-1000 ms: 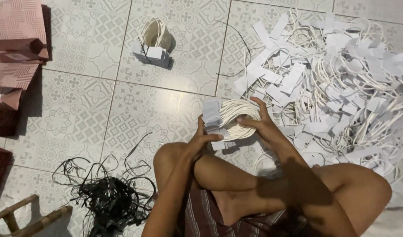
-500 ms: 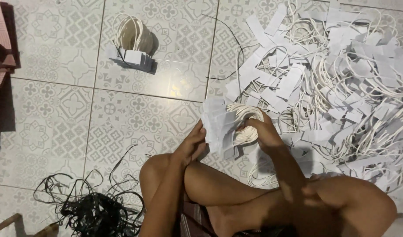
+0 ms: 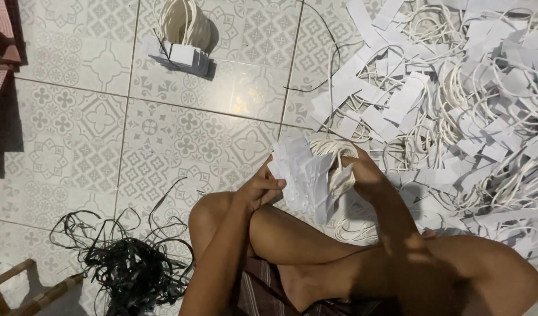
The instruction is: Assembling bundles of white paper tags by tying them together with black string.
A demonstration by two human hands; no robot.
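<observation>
Though the right hand (image 3: 362, 172) sits half behind the white cord bundle (image 3: 339, 158), its fingers look curled around it at frame centre. Left hand (image 3: 263, 187) pinches the bundle's paper tags (image 3: 301, 175). Big pile of tagged cords (image 3: 456, 105), upper right, is cut off.

A stack of paper tags (image 3: 301, 175) sits between both hands' fingers (image 3: 269, 186); loose pile (image 3: 456, 99) right of them, tied bundle (image 3: 184, 35) beyond (strap tangle (image 3: 125, 263) left, nearer).
</observation>
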